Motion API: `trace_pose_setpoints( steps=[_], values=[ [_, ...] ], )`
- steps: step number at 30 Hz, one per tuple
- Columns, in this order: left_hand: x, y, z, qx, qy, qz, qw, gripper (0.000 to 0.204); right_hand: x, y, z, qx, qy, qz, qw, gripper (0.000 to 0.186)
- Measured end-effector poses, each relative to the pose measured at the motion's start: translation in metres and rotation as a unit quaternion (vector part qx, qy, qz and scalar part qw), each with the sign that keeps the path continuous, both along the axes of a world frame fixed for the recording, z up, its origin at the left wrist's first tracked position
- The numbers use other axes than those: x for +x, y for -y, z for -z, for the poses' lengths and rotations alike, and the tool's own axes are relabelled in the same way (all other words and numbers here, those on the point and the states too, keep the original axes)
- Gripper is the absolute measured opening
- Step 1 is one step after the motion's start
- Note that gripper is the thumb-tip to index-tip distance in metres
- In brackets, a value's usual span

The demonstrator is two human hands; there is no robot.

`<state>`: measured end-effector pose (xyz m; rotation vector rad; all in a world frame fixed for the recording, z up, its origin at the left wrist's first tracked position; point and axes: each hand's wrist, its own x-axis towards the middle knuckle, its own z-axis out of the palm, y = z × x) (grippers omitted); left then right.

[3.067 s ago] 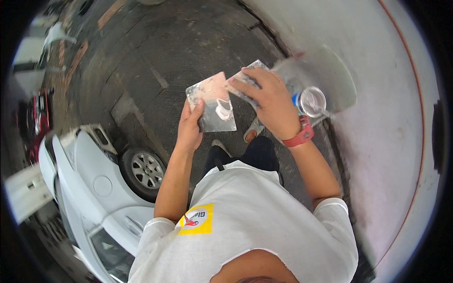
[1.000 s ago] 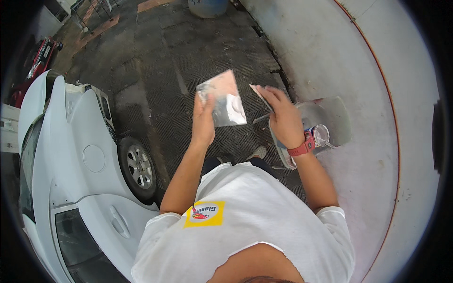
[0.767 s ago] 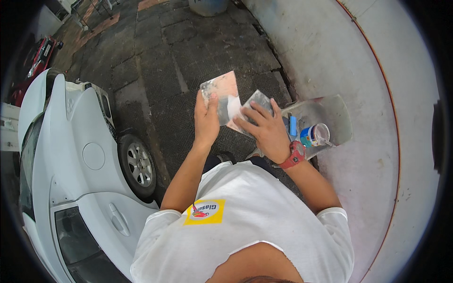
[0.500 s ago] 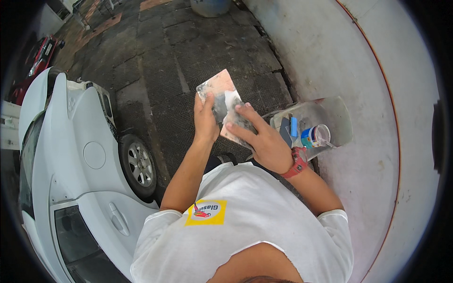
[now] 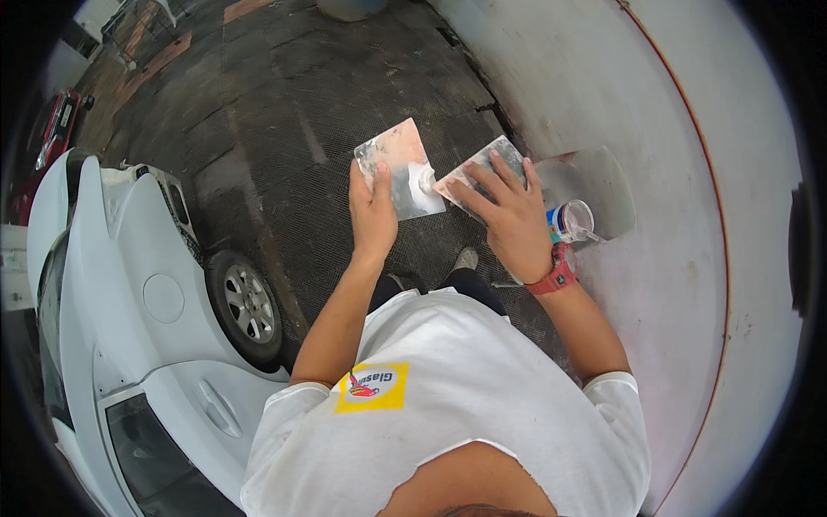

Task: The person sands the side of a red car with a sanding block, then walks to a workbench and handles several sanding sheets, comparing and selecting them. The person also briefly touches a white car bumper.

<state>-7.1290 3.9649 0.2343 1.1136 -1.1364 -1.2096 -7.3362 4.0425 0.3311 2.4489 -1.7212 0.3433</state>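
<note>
My left hand (image 5: 373, 215) is closed on the lower left edge of a flat, square putty spreader (image 5: 401, 152), pinkish at the top and grey below. White putty (image 5: 420, 179) clings to its right side and bulges at the edge. In my right hand (image 5: 519, 222) is a second spreader (image 5: 505, 150), dark grey and smudged, with a pinkish edge. The fingers lie spread across its face; the thumb is hidden. That pinkish edge points at the putty, touching or very near it; I cannot tell which.
A white car (image 5: 129, 276) stands close on the left, its wheel (image 5: 248, 302) near my left arm. Along the right runs a pale wall (image 5: 672, 215) with a reddish line. A greyish container (image 5: 603, 177) and an open blue-and-white can (image 5: 568, 222) sit beyond my right wrist.
My right hand has drawn its spreader off the left one and out to the right. The left spreader's putty now shows more fully. The view has shifted slightly.
</note>
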Motion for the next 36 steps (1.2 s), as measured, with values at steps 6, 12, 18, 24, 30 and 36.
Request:
trace_pose_setpoints(
  steps=[6, 12, 18, 24, 30, 36],
  values=[
    [-0.012, -0.002, -0.006, -0.015, 0.027, -0.003, 1.000, 0.040, 0.002, -0.008, 0.023, 0.034, 0.032, -0.008, 0.999, 0.066],
    [-0.014, -0.003, 0.055, 0.146, -0.214, -0.082, 0.962, 0.041, -0.112, -0.038, 0.051, 0.158, 0.134, 0.008, 0.978, 0.061],
    [-0.056, -0.050, 0.064, 0.318, -0.204, -0.149, 0.914, 0.049, -0.370, -0.108, 0.125, 0.161, 0.234, 0.385, 0.878, 0.047],
    [-0.154, -0.091, 0.062, 0.374, -0.155, -0.088, 0.910, 0.049, -0.507, -0.137, 0.226, 0.283, 0.107, 0.427, 0.852, 0.045],
    [-0.217, -0.123, 0.038, 0.378, -0.170, -0.085, 0.906, 0.047, -0.527, -0.085, 0.310, 0.456, -0.082, 0.243, 0.852, 0.034],
    [-0.222, -0.124, 0.026, 0.372, -0.157, -0.108, 0.909, 0.042, -0.534, -0.082, 0.364, 0.511, -0.189, 0.165, 0.822, 0.035]
  ],
)
